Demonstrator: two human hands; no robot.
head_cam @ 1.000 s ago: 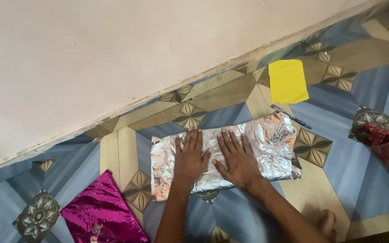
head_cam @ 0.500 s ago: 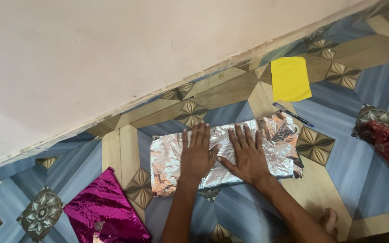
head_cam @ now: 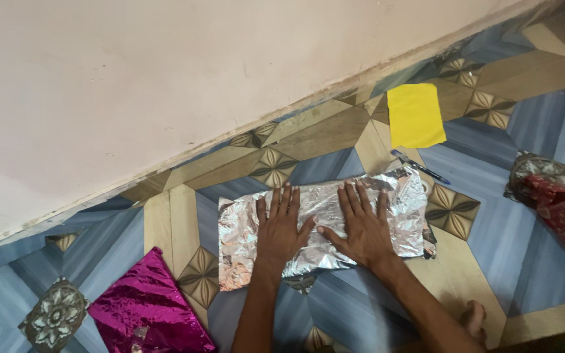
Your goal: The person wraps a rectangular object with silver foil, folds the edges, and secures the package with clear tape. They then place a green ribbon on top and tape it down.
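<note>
under both hands' spread fingers (head_cam: 282, 204), silver foil sheet (head_cam: 325, 196)

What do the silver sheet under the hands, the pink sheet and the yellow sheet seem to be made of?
Silver sheet: probably metallic foil or foil wrapping paper; shiny, finely crinkled, mirror-like glints. Both hands, left hand and right hand, lie flat on it.
Pink sheet: likely metallised wrapping paper; glossy magenta with sparkle.
Yellow sheet: seemingly plain paper; matte, flat, no shine.
</note>
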